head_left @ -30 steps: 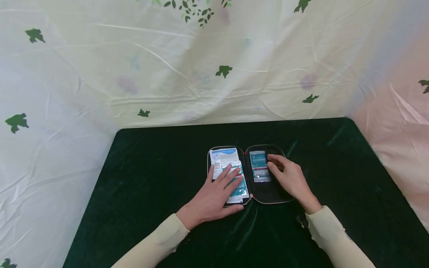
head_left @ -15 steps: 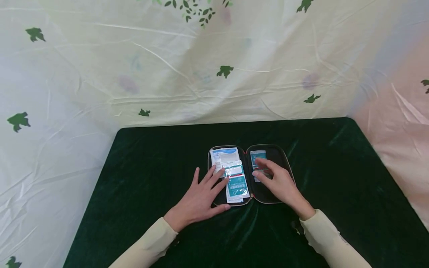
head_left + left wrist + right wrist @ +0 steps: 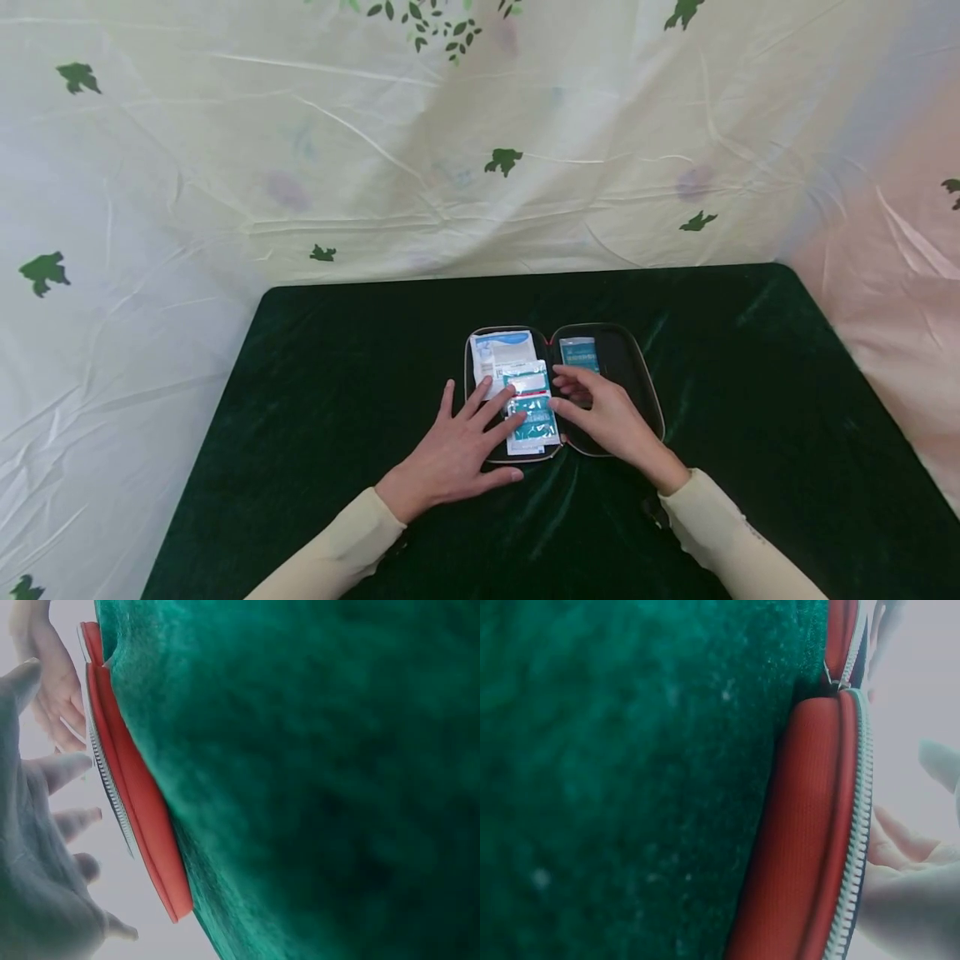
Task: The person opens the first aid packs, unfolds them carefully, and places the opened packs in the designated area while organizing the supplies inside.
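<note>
A zip case, black inside with a red shell, lies open flat like a book. In its left half is a white-and-blue packet, overlapped by a teal-and-white packet. My left hand spreads its fingers over these, fingertips on the teal-and-white packet. My right hand reaches across the right half, fingers bent, thumb and fingertips apart beside the hinge and the packet's right edge. Beneath that hand a second teal packet is partly hidden.
A dark green velvet cloth covers the table under the case. Behind and at both sides hangs a pale curtain with green bird prints.
My right hand has moved left, from the right edge of the right-hand packet across to the hinge. My left hand drew back left, then came slightly forward over the packets again.
</note>
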### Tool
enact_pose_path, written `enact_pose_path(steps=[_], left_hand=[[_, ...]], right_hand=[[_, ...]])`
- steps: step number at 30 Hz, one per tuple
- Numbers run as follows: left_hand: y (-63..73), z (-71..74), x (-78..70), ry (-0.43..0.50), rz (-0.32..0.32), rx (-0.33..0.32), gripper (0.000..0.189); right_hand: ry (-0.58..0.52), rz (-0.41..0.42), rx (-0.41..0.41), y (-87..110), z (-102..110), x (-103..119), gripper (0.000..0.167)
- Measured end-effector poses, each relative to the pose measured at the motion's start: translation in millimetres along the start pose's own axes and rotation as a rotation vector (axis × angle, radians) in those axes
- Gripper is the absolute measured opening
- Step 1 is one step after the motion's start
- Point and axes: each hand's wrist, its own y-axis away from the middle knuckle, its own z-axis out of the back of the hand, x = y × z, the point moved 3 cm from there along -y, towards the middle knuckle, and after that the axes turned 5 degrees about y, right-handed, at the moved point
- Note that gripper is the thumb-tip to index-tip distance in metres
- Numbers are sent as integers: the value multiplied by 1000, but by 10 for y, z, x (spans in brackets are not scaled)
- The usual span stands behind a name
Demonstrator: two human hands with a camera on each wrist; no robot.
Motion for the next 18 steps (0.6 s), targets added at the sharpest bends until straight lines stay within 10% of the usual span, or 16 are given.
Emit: enact_pose_path(steps=[18], left_hand=[[-86, -29, -93, -43, -2, 19, 81]], right_hand=[[31, -20, -1, -16, -8, 35, 50]])
